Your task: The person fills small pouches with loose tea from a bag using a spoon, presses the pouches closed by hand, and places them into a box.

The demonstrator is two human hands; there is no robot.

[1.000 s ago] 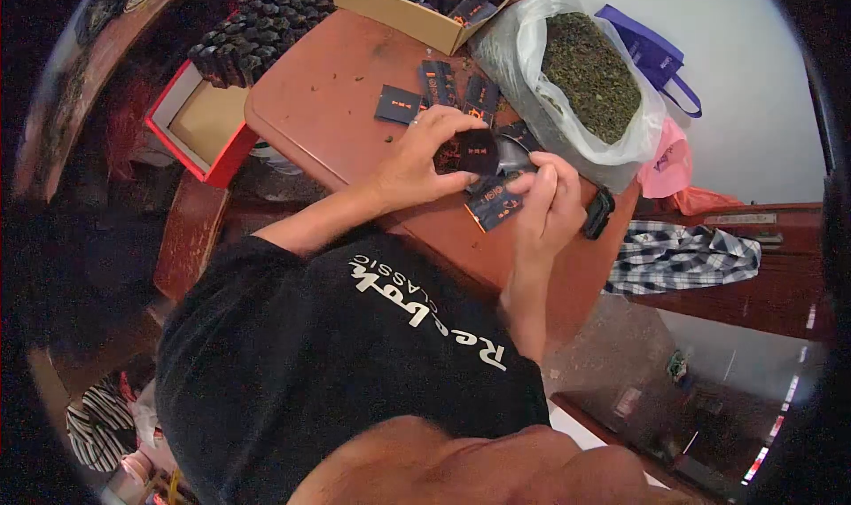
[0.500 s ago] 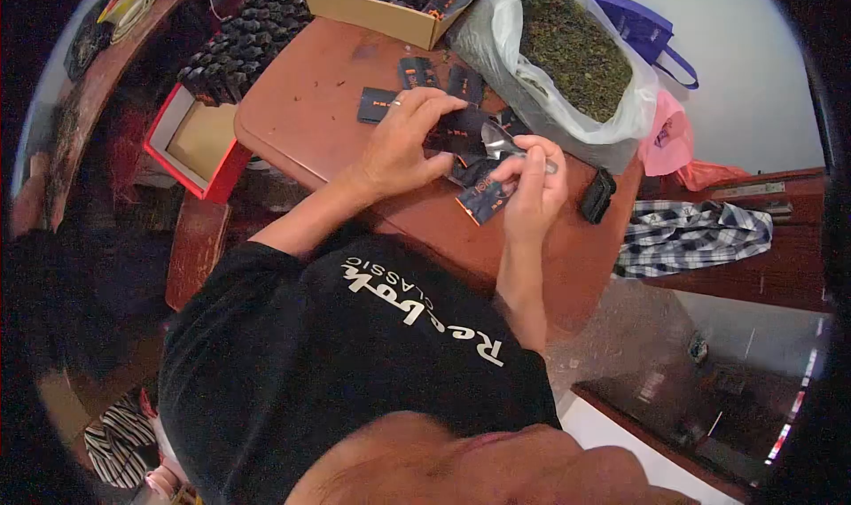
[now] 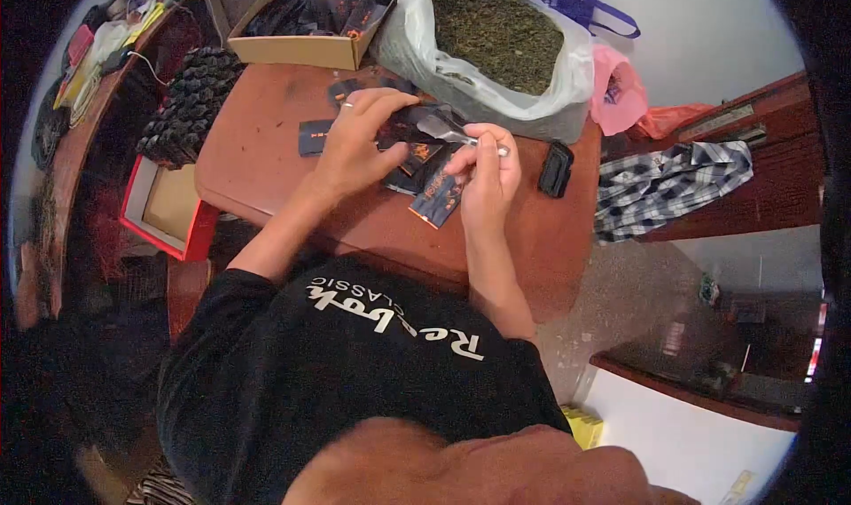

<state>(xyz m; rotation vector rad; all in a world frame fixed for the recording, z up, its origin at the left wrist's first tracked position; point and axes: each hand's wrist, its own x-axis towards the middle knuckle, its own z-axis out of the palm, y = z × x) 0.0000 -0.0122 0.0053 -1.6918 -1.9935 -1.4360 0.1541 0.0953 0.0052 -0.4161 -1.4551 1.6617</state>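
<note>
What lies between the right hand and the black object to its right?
In the head view, only bare tabletop lies between the right hand and the black object.

Between the left fingers is a pouch; a spoon in the right fingers points toward it. Loose packets lie on the counter around both. Beyond the left fingers stands a box with further packets inside; beyond the right fingers, a bag of leaves. Right of the right fingers lies a case, then, off the counter, a cloth. Well left of the left fingers is a tray.
</note>
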